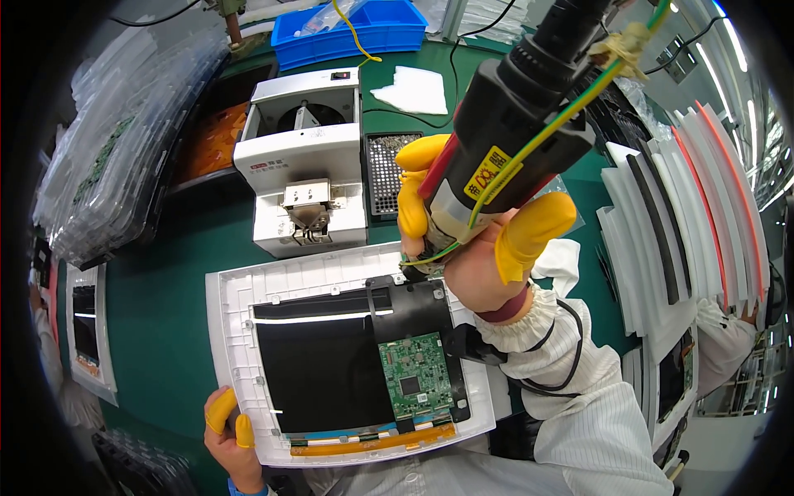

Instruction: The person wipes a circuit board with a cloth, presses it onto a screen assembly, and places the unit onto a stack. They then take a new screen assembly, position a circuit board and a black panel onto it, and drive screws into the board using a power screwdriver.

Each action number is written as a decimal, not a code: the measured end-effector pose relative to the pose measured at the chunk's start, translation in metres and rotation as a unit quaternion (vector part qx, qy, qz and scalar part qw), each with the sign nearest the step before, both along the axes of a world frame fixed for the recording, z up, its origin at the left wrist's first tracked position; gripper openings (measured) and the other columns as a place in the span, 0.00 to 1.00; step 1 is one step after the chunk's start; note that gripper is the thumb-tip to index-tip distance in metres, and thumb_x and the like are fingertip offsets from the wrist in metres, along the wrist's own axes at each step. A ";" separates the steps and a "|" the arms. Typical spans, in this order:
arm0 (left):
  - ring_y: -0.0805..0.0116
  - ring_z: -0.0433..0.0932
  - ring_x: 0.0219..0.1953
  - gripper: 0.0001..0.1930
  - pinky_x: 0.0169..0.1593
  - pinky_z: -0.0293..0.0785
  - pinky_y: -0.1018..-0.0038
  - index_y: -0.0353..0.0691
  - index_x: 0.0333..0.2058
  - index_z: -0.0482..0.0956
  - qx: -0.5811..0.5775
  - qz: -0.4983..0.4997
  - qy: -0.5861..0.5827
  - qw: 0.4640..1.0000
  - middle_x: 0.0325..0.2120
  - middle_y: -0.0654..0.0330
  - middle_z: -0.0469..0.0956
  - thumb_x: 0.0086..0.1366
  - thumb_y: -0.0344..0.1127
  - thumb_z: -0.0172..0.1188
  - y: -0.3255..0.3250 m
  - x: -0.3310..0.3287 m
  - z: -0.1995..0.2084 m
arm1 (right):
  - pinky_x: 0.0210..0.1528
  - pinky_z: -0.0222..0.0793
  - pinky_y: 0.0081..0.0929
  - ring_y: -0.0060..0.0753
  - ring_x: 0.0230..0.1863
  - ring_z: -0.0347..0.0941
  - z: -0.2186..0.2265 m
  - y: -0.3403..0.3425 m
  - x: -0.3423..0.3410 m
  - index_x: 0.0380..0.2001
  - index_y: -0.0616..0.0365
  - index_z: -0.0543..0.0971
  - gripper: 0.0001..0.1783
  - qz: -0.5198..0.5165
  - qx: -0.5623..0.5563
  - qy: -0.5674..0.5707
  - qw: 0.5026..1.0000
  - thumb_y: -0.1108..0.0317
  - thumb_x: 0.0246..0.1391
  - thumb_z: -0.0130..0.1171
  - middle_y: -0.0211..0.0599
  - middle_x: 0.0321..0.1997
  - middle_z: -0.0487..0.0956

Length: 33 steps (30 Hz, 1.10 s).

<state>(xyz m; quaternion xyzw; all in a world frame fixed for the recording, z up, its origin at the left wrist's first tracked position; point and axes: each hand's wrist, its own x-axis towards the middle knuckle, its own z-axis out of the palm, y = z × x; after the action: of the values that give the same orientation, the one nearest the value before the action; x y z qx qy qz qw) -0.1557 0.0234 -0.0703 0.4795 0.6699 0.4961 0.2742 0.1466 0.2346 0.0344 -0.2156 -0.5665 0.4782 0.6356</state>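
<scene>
My right hand (486, 277), in yellow finger cots, is wrapped round a black electric screwdriver (517, 112) with a yellow-green wire along it. The screwdriver's lower end is over the upper right part of a white display housing (229, 322); its tip is hidden. A glossy black panel (318, 360) lies in the housing, with a green circuit board (411, 376) on its right part. Along the near edge runs an orange flexible strip (372, 445). My left hand (227, 438), also with yellow finger cots, grips the housing's lower left edge.
A white screw-feeding machine (302, 157) stands beyond the housing, beside a perforated metal tray (383, 178). Stacked clear trays (124, 157) rise at left, and foam-like sheets (662, 223) at right. A blue bin (351, 37) is at the back. A co-worker's sleeve (724, 339) shows at right.
</scene>
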 end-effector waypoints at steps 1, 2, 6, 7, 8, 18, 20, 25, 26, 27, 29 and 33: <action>0.63 0.71 0.50 0.17 0.56 0.64 0.71 0.31 0.43 0.76 -0.004 0.003 0.003 1.000 0.47 0.54 0.72 0.57 0.33 0.64 0.000 0.001 0.000 | 0.19 0.67 0.17 0.22 0.19 0.69 0.003 0.000 0.006 0.50 0.70 0.69 0.60 0.045 -0.026 -0.024 0.998 0.18 0.43 0.27 0.40 0.27 0.75; 0.63 0.71 0.50 0.17 0.56 0.64 0.71 0.31 0.43 0.76 -0.004 0.005 0.002 1.000 0.47 0.54 0.72 0.57 0.33 0.64 0.000 0.000 0.000 | 0.19 0.67 0.17 0.22 0.19 0.69 0.001 0.000 0.005 0.50 0.70 0.69 0.60 0.047 -0.025 -0.024 0.998 0.18 0.43 0.27 0.40 0.27 0.75; 0.63 0.72 0.50 0.17 0.56 0.64 0.71 0.31 0.43 0.76 0.000 0.004 0.010 1.000 0.47 0.54 0.73 0.57 0.33 0.64 0.001 0.001 0.000 | 0.21 0.67 0.16 0.22 0.19 0.69 -0.005 -0.002 0.004 0.51 0.70 0.68 0.60 0.047 -0.009 0.019 0.999 0.18 0.43 0.27 0.40 0.27 0.75; 0.63 0.72 0.50 0.17 0.56 0.64 0.71 0.31 0.43 0.76 -0.003 0.006 0.003 1.000 0.47 0.54 0.73 0.57 0.33 0.64 0.001 0.001 0.001 | 0.21 0.67 0.16 0.21 0.19 0.69 -0.009 -0.001 0.002 0.52 0.70 0.68 0.60 0.043 -0.013 0.057 0.997 0.18 0.43 0.27 0.40 0.27 0.75; 0.63 0.72 0.50 0.17 0.56 0.64 0.71 0.31 0.43 0.76 -0.004 0.007 0.003 1.000 0.47 0.54 0.73 0.57 0.33 0.64 0.001 0.001 0.002 | 0.22 0.67 0.16 0.21 0.20 0.69 -0.012 -0.001 0.002 0.52 0.70 0.67 0.60 0.040 -0.018 0.095 0.995 0.18 0.44 0.28 0.40 0.27 0.75; 0.64 0.72 0.49 0.17 0.55 0.65 0.71 0.31 0.43 0.76 0.005 0.002 -0.008 1.000 0.47 0.54 0.72 0.57 0.33 0.64 0.002 0.002 0.001 | 0.17 0.65 0.16 0.22 0.15 0.67 -0.002 0.003 0.002 0.45 0.66 0.70 0.53 0.023 0.021 -0.008 0.999 0.20 0.45 0.31 0.40 0.23 0.74; 0.64 0.72 0.49 0.17 0.55 0.65 0.71 0.31 0.43 0.76 0.006 0.004 -0.010 1.000 0.48 0.54 0.72 0.57 0.32 0.64 0.002 0.002 0.002 | 0.20 0.64 0.17 0.22 0.19 0.67 -0.005 0.001 0.004 0.45 0.66 0.70 0.47 0.058 0.020 0.017 0.998 0.27 0.48 0.38 0.39 0.28 0.73; 0.64 0.72 0.49 0.17 0.55 0.65 0.71 0.31 0.43 0.76 0.004 -0.005 -0.002 1.000 0.47 0.54 0.72 0.57 0.32 0.64 0.002 0.002 0.002 | 0.16 0.65 0.15 0.22 0.14 0.67 -0.003 0.000 0.001 0.43 0.63 0.71 0.51 0.006 0.020 -0.014 1.000 0.20 0.45 0.32 0.39 0.22 0.74; 0.64 0.72 0.49 0.17 0.55 0.65 0.71 0.31 0.43 0.76 0.005 -0.006 -0.001 1.000 0.47 0.54 0.72 0.57 0.32 0.64 0.002 0.002 0.003 | 0.16 0.65 0.15 0.22 0.14 0.67 -0.003 0.001 0.001 0.43 0.63 0.71 0.51 0.005 0.021 -0.013 1.000 0.20 0.45 0.32 0.39 0.22 0.74; 0.64 0.72 0.49 0.17 0.55 0.65 0.71 0.31 0.43 0.76 0.005 -0.007 0.001 1.000 0.47 0.54 0.72 0.57 0.33 0.64 0.002 0.003 0.004 | 0.16 0.65 0.16 0.22 0.14 0.67 -0.005 0.002 0.001 0.44 0.63 0.71 0.51 0.008 0.026 -0.008 1.000 0.20 0.45 0.32 0.39 0.22 0.74; 0.64 0.72 0.49 0.16 0.55 0.65 0.72 0.31 0.43 0.76 0.005 -0.007 0.005 1.000 0.47 0.54 0.72 0.58 0.33 0.64 0.002 0.003 0.005 | 0.16 0.66 0.16 0.22 0.15 0.68 0.001 0.000 0.000 0.47 0.65 0.70 0.54 -0.005 0.002 -0.017 1.000 0.19 0.43 0.35 0.38 0.23 0.74; 0.63 0.72 0.49 0.17 0.55 0.65 0.71 0.31 0.43 0.76 0.012 -0.006 0.010 1.000 0.47 0.54 0.72 0.58 0.33 0.64 0.002 0.003 0.004 | 0.18 0.67 0.19 0.23 0.16 0.68 0.027 -0.003 0.016 0.50 0.68 0.66 0.57 -0.018 -0.001 -0.047 0.999 0.18 0.42 0.38 0.36 0.23 0.73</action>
<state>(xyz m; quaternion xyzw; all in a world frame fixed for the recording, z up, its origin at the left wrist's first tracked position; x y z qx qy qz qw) -0.1530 0.0257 -0.0661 0.4911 0.6639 0.4978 0.2648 0.1624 0.2318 0.0610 -0.2489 -0.5911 0.4567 0.6165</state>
